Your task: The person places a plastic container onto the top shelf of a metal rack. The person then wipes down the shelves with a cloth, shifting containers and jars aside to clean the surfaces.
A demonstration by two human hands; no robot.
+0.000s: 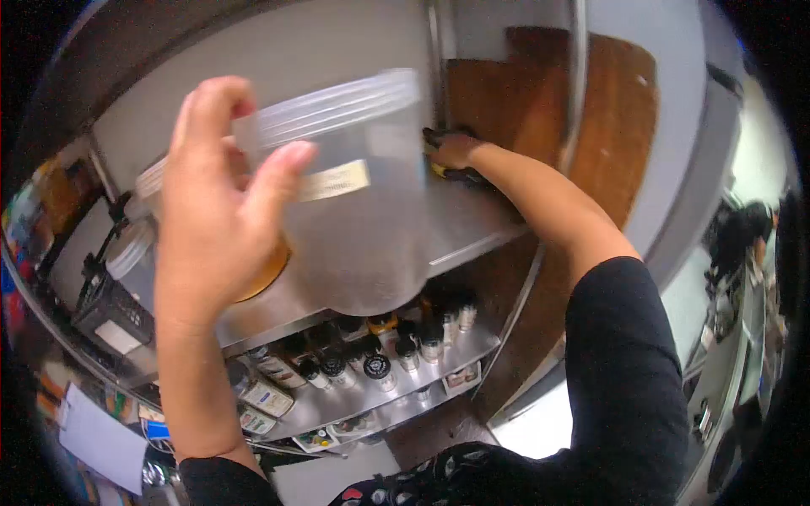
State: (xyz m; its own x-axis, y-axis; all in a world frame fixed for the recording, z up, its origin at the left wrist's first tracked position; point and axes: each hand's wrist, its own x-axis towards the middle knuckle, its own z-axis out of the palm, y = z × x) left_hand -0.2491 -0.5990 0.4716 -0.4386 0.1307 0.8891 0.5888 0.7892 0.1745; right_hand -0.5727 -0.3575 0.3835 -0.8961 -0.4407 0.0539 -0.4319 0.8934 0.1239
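Observation:
My left hand (221, 198) is raised in front of a clear plastic container (354, 236) with a pale label (336, 180) on its side. Its thumb and fingers are apart, and the thumb overlaps the container beside the label; whether it touches the plastic is unclear. Behind it, low on the metal shelf, shows an amber-coloured round edge. My right hand (454, 152) reaches past the container to the back of the shelf, at a dark and yellow item (462, 175) that is too small to name. The fingers are partly hidden there.
Below, a lower shelf (321, 405) holds several spice bottles (380, 368). A wooden board (620, 126) stands behind a metal post (579, 76) on the right. At left are a lidded tub (131, 246) and a black crate (108, 316).

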